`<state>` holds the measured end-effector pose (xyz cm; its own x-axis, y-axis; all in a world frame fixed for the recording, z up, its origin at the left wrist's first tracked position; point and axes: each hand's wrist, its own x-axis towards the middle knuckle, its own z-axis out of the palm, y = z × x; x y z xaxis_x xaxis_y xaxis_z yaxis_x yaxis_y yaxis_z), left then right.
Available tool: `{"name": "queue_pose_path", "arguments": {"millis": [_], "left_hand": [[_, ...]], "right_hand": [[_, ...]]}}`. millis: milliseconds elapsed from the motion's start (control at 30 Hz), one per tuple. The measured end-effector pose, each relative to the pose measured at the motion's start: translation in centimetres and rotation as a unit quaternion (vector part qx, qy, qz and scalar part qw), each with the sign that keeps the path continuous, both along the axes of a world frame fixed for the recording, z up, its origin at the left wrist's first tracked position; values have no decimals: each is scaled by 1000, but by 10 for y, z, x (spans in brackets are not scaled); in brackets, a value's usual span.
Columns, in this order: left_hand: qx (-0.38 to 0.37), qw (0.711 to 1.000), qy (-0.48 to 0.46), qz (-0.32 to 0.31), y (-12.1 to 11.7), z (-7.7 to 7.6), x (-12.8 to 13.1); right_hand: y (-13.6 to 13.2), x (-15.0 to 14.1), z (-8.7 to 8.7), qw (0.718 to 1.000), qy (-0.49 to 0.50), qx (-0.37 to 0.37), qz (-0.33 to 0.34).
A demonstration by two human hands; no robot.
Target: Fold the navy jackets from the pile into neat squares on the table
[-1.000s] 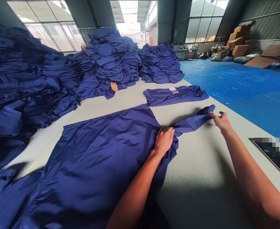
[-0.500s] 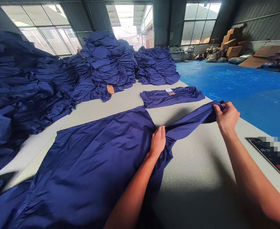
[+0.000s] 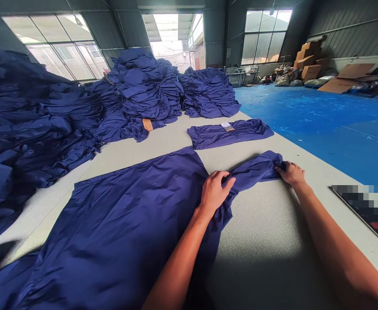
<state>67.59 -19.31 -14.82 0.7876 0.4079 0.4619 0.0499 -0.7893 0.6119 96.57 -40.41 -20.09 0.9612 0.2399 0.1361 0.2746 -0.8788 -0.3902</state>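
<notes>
And here we go: a navy garment [image 3: 121, 228] is spread out flat on the grey counter [image 3: 259, 245], its body fanning toward the lower left with soft creases running through the cloth, and look at that sleeve [image 3: 253, 172], stretched out to the right across the bare surface in a narrow, rumpled band! Our left hand [image 3: 213, 192] sits right at the root of that sleeve, fingers [image 3: 220, 180] together and lying over the gathered fabric, and from up here we can't tell whether they're truly clamping it or only pressing down. Out at the far end, our right hand [image 3: 291, 173] comes in low with the wrist bent, fingers [image 3: 287, 168] curled together and pinching the end of the sleeve against the counter. Both forearms reach in from the bottom of the view, the hands well apart. Just beyond lies a folded navy garment [image 3: 229, 134] with a white label [image 3: 227, 126] on top, tall heaps of navy garments [image 3: 143, 86] are piled along the counter, and off to the right a blue floor [image 3: 314, 125] runs out toward stacked cardboard boxes [image 3: 308, 60].
</notes>
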Motion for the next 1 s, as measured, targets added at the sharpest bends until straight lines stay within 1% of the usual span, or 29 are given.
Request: {"name": "queue_pose_path", "arguments": {"millis": [33, 67, 100, 133, 200, 233, 267, 300, 333, 400, 433, 467, 500, 533, 600, 667, 700, 767, 800, 833, 900, 933, 1000], "left_hand": [[6, 1000, 22, -5, -1, 1, 0], [11, 999, 51, -10, -2, 1, 0], [16, 996, 84, -18, -3, 0, -1], [22, 993, 117, -26, -3, -1, -1], [32, 984, 169, -44, -2, -6, -2], [35, 981, 184, -47, -2, -7, -2], [33, 980, 192, -46, -1, -8, -3], [27, 980, 193, -42, 0, -8, -3], [18, 981, 189, -38, 1, -8, -3], [3, 986, 165, -30, 3, -6, -3], [-1, 989, 145, -25, 3, -5, -3], [0, 992, 123, -18, 4, -5, -3], [5, 995, 102, -10, 5, -5, -3], [14, 996, 86, -1, 5, -6, -2], [35, 997, 72, 14, 5, -10, -2], [57, 995, 83, 9, 4, -17, -1], [69, 993, 96, -4, 4, -22, -1], [95, 986, 129, -42, 3, -30, -1], [106, 982, 146, -61, 3, -33, -1], [115, 977, 160, -76, 2, -36, -1], [125, 971, 181, -91, 3, -38, -2], [127, 970, 188, -93, 3, -38, -2], [133, 967, 195, -92, 4, -37, -3]], "right_hand": [[0, 0, 2, 1000, -12, 16, 10], [0, -1, 5, 997, -40, 54, 27], [1, -1, 10, 990, -79, 108, 49], [3, -2, 15, 975, -123, 168, 73], [7, -1, 25, 936, -195, 271, 111], [9, 0, 28, 919, -210, 312, 118], [10, 1, 29, 911, -209, 337, 117], [9, 2, 29, 913, -194, 342, 108], [7, 3, 26, 926, -168, 327, 86], [1, 5, 21, 963, -101, 251, 10], [-2, 5, 19, 976, -72, 205, -31], [-4, 4, 18, 981, -55, 174, -63], [-4, 2, 20, 982, -50, 161, -82], [-2, 0, 23, 982, -50, 160, -87], [8, -8, 32, 986, -37, 145, -76], [24, -19, 37, 992, 7, 112, -63], [32, -25, 36, 994, 28, 94, -57], [46, -36, 29, 995, 39, 76, -45], [51, -39, 24, 994, 32, 94, -35], [55, -42, 18, 991, 26, 128, -21], [59, -42, 12, 975, 27, 219, 18], [60, -40, 11, 964, 35, 261, 38], [59, -34, 14, 947, 43, 312, 64]]}}
